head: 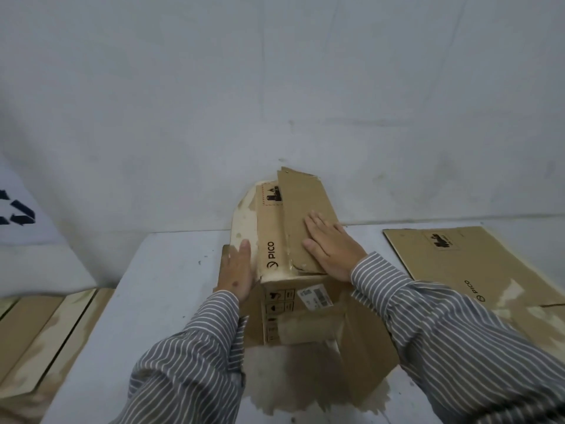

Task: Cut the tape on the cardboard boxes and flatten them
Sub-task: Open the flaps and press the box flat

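A brown cardboard box (293, 304) marked PICO stands in the middle of the white table (159, 301), its flaps loose and tape remnants peeling. My right hand (331, 246) lies flat, fingers apart, on the box's top flap (301, 206), which tilts up toward the wall. My left hand (237, 270) presses flat against the box's left side, next to a folded-out side flap. Neither hand grips anything. No cutting tool is in view.
A flattened PICO box (477, 270) lies on the table at the right. More cardboard boxes (39, 341) sit lower at the left, beside the table. A grey wall (275, 102) stands right behind the table's far edge.
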The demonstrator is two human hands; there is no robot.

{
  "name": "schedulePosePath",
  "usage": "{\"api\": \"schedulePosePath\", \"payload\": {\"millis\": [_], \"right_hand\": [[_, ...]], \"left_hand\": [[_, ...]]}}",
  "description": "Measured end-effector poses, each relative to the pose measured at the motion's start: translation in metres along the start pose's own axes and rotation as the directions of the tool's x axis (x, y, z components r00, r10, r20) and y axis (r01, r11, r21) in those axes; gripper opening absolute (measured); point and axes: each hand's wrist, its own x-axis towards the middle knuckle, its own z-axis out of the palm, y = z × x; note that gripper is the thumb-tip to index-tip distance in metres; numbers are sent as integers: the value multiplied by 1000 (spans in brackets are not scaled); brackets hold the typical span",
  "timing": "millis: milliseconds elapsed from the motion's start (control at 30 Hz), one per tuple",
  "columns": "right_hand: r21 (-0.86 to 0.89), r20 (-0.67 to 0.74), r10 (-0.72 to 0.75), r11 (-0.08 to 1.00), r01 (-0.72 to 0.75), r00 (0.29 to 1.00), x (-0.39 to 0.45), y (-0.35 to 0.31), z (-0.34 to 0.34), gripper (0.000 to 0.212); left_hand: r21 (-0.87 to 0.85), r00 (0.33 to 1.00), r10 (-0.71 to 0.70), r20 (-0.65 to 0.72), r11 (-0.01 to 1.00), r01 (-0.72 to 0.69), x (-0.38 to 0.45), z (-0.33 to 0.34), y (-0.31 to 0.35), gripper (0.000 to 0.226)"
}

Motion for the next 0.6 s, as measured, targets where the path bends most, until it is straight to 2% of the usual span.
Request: {"api": "schedulePosePath", "payload": {"millis": [33, 133, 167, 267, 367, 467, 533, 600], "right_hand": [[5, -3, -3, 1000, 3, 1000, 0, 1, 0, 59], [23, -14, -6, 1000, 7, 1000, -1, 4, 1, 59], [33, -16, -7, 999, 7, 1000, -2, 5, 1, 59], [85, -28, -14, 996, 16, 1000, -2, 8, 0, 59], [203, -87, -2, 979, 20, 996, -2, 12, -2, 58], [339, -141, 12, 940, 37, 990, -4, 12, -3, 57], [419, -159, 16, 906, 53, 987, -5, 9, -4, 57], [494, -180, 23, 867, 69, 983, -7, 5, -6, 56]], "left_hand": [[-66, 999, -48, -1, 997, 48, -6, 1, -4, 108], [-261, 979, -197, 46, 944, 202, -25, 1, -8, 111], [-305, 970, -239, 51, 921, 243, -32, 0, -6, 100], [-401, 967, -256, -17, 887, 228, -42, -4, -3, 76], [-282, 959, -111, -260, 959, 34, -51, -21, 7, 64], [-201, 890, 51, -454, 967, -158, -62, -51, 26, 57], [-194, 866, 196, -460, 930, -313, -68, -64, 44, 57], [-200, 877, 323, -354, 890, -409, -71, -66, 61, 73]]}}
